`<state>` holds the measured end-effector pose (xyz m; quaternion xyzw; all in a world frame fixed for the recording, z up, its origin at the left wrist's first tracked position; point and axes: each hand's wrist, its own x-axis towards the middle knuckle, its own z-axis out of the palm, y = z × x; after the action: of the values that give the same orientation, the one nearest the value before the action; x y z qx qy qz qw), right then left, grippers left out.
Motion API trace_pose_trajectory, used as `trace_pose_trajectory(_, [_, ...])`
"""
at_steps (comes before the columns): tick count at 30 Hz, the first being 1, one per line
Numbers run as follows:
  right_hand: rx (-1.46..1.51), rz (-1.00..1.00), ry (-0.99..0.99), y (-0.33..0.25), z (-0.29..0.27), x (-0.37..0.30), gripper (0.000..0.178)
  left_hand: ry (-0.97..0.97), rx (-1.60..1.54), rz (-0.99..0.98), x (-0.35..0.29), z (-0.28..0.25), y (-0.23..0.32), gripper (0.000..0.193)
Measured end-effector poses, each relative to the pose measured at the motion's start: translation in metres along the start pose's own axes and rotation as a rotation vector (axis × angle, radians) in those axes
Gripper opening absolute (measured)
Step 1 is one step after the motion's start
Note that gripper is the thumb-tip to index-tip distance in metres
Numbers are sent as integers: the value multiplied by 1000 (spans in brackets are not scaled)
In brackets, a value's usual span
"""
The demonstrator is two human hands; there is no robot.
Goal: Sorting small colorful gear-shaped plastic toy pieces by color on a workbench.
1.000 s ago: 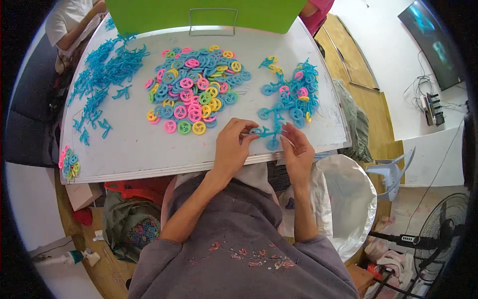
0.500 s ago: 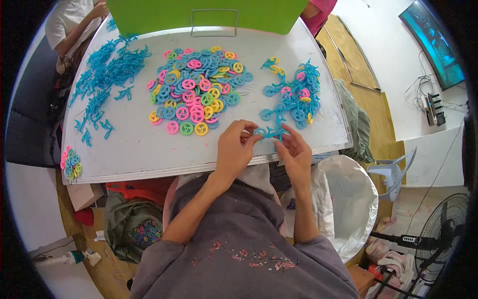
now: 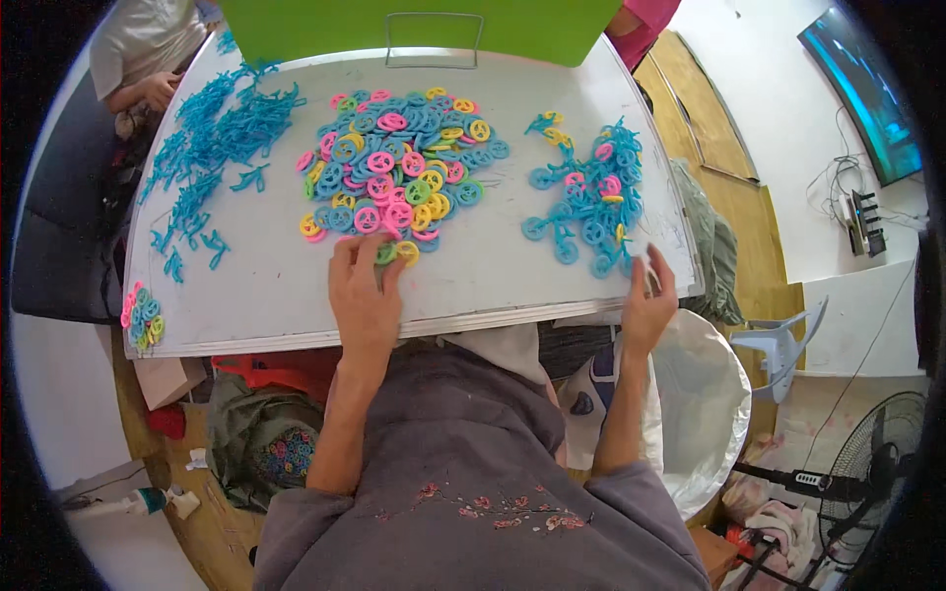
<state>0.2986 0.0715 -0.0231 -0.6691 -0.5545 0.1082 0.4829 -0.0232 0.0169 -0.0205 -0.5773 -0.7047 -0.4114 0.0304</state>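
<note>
My left hand [image 3: 366, 295] reaches over the near edge of a mixed pile of small plastic wheels [image 3: 399, 177], in blue, pink, yellow and green. Its thumb and fingers are apart around a green wheel [image 3: 385, 254], close to a yellow wheel [image 3: 407, 253]; the hand covers whatever lies directly beneath. My right hand [image 3: 650, 300] is open beside the lower right of a heap of joined blue pieces with wheels [image 3: 596, 202]. A blue piece [image 3: 627, 264] lies close to its fingertips. Farther left spreads a pile of loose blue branched parts [image 3: 222, 128].
A green board [image 3: 414, 30] with a wire handle stands at the table's far side. A small wheel cluster [image 3: 142, 320] lies at the left corner. Below the white tabletop [image 3: 266, 305] are a silvery bag [image 3: 700, 414] and a dark sack of wheels [image 3: 246, 424]. Another person's hand [image 3: 158, 91] is at far left.
My hands have parted. The left moved left to the wheel pile, and the right moved right. The blue piece they held between them has been let go beside the right heap.
</note>
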Motion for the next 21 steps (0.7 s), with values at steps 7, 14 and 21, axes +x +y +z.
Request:
trace_pose_trajectory(7, [413,-46,249,-6,16,-34,24,-39,-261,-238,7,-22,-1,34])
trace_pose_trajectory(14, [413,-117,-45,-29,36,-64,15,268,284,-243,31,-77,-97,33])
trace_pose_trajectory(21, [394,-213,-214,-64,49,-77,14,4,136,-413,39,-97,-133,31])
